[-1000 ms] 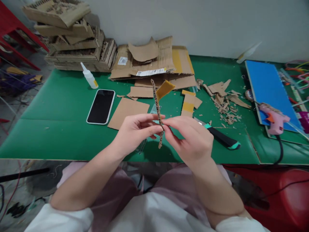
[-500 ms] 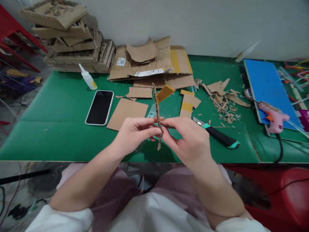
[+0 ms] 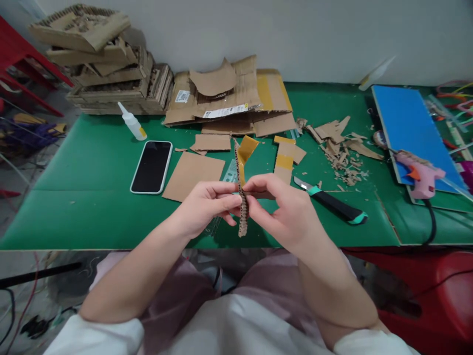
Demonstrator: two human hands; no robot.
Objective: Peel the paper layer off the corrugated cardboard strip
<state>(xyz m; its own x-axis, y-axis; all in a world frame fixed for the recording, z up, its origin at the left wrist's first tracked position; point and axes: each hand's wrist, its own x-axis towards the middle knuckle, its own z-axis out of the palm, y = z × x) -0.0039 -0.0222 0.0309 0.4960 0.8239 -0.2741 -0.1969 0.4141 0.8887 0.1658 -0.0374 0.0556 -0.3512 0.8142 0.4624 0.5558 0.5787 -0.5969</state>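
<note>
A narrow piece of corrugated cardboard (image 3: 242, 217) is held on edge above the green table, its fluted edge facing me. A flap of yellow-brown tape (image 3: 247, 149) sticks out from its upper right side. My left hand (image 3: 207, 207) pinches the piece from the left between thumb and fingers. From the right, my right hand (image 3: 281, 207) grips it with thumb and forefinger near the middle. Below the hands lies a clear green ruler (image 3: 231, 172), partly covered. To the right rests a box cutter (image 3: 338, 206) with a black and green handle, blade showing.
Left of my hands lie a cardboard square (image 3: 194, 175), a phone (image 3: 152, 167) and a glue bottle (image 3: 132, 122). Behind are folded cardboard (image 3: 221, 106) and stacked cardboard trays (image 3: 107, 88). Cardboard scraps (image 3: 342, 148), a pink glue gun (image 3: 423, 177) and a blue board (image 3: 417, 128) occupy the right.
The cardboard piece has tipped, so more of its lower fluted edge shows. Its tape flap has shifted slightly left and down. Both hands keep their hold.
</note>
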